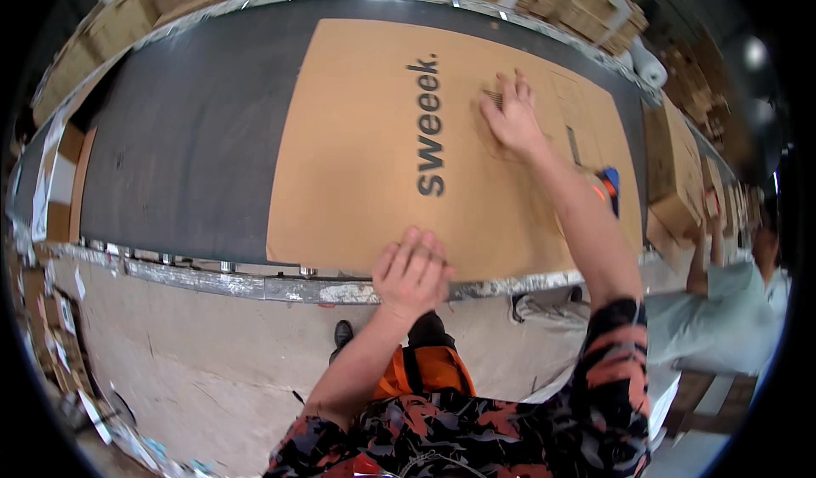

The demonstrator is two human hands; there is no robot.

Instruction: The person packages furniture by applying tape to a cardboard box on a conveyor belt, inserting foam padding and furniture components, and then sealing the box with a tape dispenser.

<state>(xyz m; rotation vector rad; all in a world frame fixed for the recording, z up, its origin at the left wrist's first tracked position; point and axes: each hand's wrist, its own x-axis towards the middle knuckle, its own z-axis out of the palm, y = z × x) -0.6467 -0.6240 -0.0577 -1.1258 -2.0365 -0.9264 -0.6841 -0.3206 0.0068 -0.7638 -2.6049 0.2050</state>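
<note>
A large flat cardboard box (348, 138) with dark printing lies on the dark conveyor belt (187, 138) in front of me. My left hand (415, 272) rests at its near edge, fingers stretched over the top and close together, holding nothing. Farther out, on the right half of the box, my right hand (512, 117) touches the surface with its fingers apart and nothing in them. Beside my right forearm sits what looks like a tape dispenser (609, 187) with blue and orange parts, partly hidden by the arm.
More cardboard boxes (671, 159) stand at the belt's right end, where a co-worker (722, 299) reaches up to them. An opened carton (61, 181) is at the left end. The metal conveyor rail (255, 288) runs along my side. Stacked cardboard (586, 11) lines the far side.
</note>
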